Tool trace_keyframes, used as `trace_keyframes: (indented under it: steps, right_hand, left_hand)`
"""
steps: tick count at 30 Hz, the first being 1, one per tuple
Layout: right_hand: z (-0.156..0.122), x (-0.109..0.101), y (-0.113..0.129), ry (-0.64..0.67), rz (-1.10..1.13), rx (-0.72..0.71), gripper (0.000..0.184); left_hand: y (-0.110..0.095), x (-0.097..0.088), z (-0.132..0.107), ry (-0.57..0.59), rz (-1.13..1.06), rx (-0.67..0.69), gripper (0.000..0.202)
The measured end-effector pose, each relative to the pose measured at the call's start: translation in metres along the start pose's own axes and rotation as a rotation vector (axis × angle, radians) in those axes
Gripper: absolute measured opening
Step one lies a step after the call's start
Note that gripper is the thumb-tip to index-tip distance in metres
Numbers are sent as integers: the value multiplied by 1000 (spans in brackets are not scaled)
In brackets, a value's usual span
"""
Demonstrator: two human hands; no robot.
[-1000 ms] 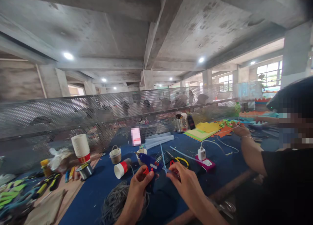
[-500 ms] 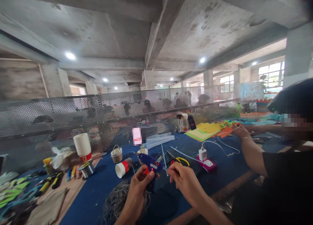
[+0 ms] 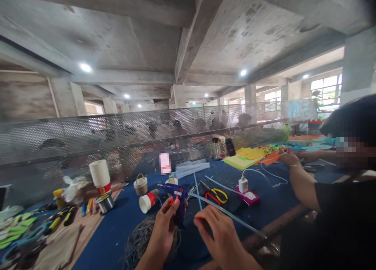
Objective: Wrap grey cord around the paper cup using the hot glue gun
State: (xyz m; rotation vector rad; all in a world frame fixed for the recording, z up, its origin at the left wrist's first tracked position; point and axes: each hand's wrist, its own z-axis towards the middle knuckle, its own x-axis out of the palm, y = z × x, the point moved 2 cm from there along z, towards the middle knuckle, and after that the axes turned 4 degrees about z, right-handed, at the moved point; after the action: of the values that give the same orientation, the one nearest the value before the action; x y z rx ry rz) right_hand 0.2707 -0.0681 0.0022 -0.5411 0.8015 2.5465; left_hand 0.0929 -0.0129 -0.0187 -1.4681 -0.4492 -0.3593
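Note:
My left hand [image 3: 166, 225] is wrapped round the grip of a blue hot glue gun [image 3: 177, 191]. Its nozzle points left, and a small red light glows on its side. A long translucent glue stick [image 3: 232, 214] runs out from the back of the gun, slanting down to the right. Below that stick, my right hand [image 3: 219, 233] is closed with curled fingers, and nothing shows in them. Its knuckles come close to the stick; whether they touch it I cannot tell. A tangled grey cord bundle [image 3: 139, 238] lies partly hidden behind my left forearm.
Ahead lie a tipped paper cup [image 3: 146, 203], a small bucket [image 3: 140, 185], yellow-and-red-handled pliers [image 3: 220, 195] and more glue sticks [image 3: 192, 168]. A purple power strip [image 3: 249, 197] holds a white charger. At right, a co-worker's arm [image 3: 305, 186] reaches over coloured sheets [image 3: 246, 158].
My right hand has moved down, away from the back of the gun. The long glue stick now extends from there. The glue gun has shifted slightly left and turned a little.

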Motion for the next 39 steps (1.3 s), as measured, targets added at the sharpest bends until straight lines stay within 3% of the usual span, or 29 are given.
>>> trace_keyframes:
  steps: [3, 6, 9, 13, 17, 23, 32, 36, 39]
  right_hand:
    - [-4, 17, -8, 95, 70, 127, 6]
    - [4, 29, -23, 33, 181, 228, 37]
    - [21, 36, -31, 62, 300, 258, 49]
    - [43, 41, -27, 147, 380, 267, 41]
    - [54, 49, -24, 188, 419, 219, 29]
    - [54, 65, -34, 158, 289, 234, 39]
    - [60, 73, -38, 15, 285, 183, 35]
    - [71, 73, -46, -3, 402, 239, 30]
    - [78, 75, -51, 12, 542, 267, 28]
  left_hand:
    - [-1, 2, -2, 24, -57, -18, 28]
    - [-2, 6, -5, 0, -86, -67, 30]
    - [-2, 10, -7, 24, -65, -117, 37]
    - [-1, 16, -8, 117, -39, -163, 37]
    - [-3, 22, -11, 117, -14, -202, 32]
    - [-4, 22, -10, 96, -19, -213, 37]
    - [-10, 25, -8, 134, -38, -90, 33]
    - [-27, 5, -2, 127, 240, -11, 39]
    - [-49, -32, 15, -70, 558, 155, 42]
